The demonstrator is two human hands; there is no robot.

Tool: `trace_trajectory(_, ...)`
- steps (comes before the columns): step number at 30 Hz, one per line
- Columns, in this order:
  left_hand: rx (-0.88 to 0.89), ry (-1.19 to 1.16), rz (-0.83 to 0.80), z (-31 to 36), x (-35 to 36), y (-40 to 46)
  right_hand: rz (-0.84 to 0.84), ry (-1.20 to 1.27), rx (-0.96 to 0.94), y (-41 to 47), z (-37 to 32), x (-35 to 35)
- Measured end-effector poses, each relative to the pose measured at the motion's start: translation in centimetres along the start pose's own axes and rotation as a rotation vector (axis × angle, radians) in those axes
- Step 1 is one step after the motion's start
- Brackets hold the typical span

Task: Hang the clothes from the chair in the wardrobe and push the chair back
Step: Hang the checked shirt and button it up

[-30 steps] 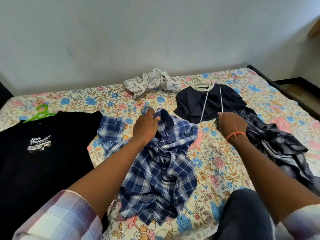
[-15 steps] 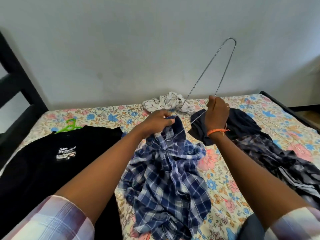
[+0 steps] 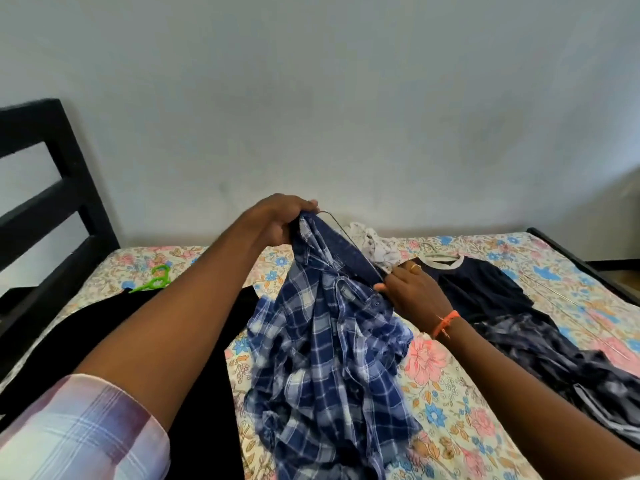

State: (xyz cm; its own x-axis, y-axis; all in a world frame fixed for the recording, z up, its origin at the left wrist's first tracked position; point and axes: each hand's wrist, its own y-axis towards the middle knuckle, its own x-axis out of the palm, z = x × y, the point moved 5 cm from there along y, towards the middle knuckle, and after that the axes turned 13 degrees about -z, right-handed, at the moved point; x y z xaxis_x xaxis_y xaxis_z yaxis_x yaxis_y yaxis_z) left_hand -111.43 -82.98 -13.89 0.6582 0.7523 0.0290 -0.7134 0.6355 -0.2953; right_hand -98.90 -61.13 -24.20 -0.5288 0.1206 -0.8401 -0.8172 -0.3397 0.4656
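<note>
Currently, the left hand (image 3: 277, 220) grips the collar end of a blue-and-white plaid cotton shirt (image 3: 325, 341) and lifts it above a floral-print bed sheet (image 3: 450, 393), while the right hand (image 3: 412, 296) pinches the shirt's edge where a thin silver wire hanger (image 3: 337, 225) passes along it. The hanger's bend emerges just beside the left fingertips; most of the wire is hidden in the cloth, so how far it is threaded cannot be told. Both hands are thus closed on the same garment, a short way apart.

At 9 o'clock of the shirt lies a black T-shirt (image 3: 104, 334) on a green plastic hanger (image 3: 156, 280). At 2 o'clock lies a navy top with a pale neckband (image 3: 474, 285); the hook of its hanger shows above the neckband. At 4 o'clock lies a dark plaid garment (image 3: 561, 358), loose, with no hanger visible. At 1 o'clock, against the pale wall, sits a crumpled white patterned cloth (image 3: 374, 244). A black slatted bed frame (image 3: 45, 188) stands at far left.

Judged progress: early to middle. Two garments appear hangered, one is being fitted, two seem unfitted. No wardrobe or chair is in view; hanging everything up and pushing the chair back remain.
</note>
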Motion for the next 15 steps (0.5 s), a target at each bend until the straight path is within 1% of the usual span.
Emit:
trace_trajectory(3,0.011,0.097,-0.082,1.0,0.1,-0.7,0.009,-0.019,-0.073,-0.6,-0.8,-1.0)
trace_trajectory(5,0.072,0.195,-0.127,1.6,0.5,-1.1,-0.050,-0.015,-0.074,-0.7,-1.1,-1.1)
trace_trajectory(7,0.149,0.431,-0.151,2.2,1.4,-1.6,-0.134,-0.028,-0.055,-0.6,-1.0,-0.8)
trace_trajectory(9,0.198,0.759,-0.129,2.5,2.6,-1.8,-0.208,-0.030,-0.035,-0.6,-0.7,-0.3)
trace_trajectory(10,0.216,0.915,-0.084,2.6,3.2,-1.8,-0.244,-0.020,-0.028,-0.6,-0.7,-0.2)
trace_trajectory(12,0.278,1.146,0.113,2.9,4.0,-2.0,-0.278,0.017,0.000,-0.7,-0.7,-0.1)
trace_trajectory(14,0.304,1.271,0.339,3.2,4.4,-2.6,-0.304,0.066,0.048,-0.9,-0.6,-0.1)
trace_trajectory(15,0.312,1.336,0.410,3.2,4.7,-2.9,-0.321,0.090,0.070,-1.1,-0.6,-0.1)
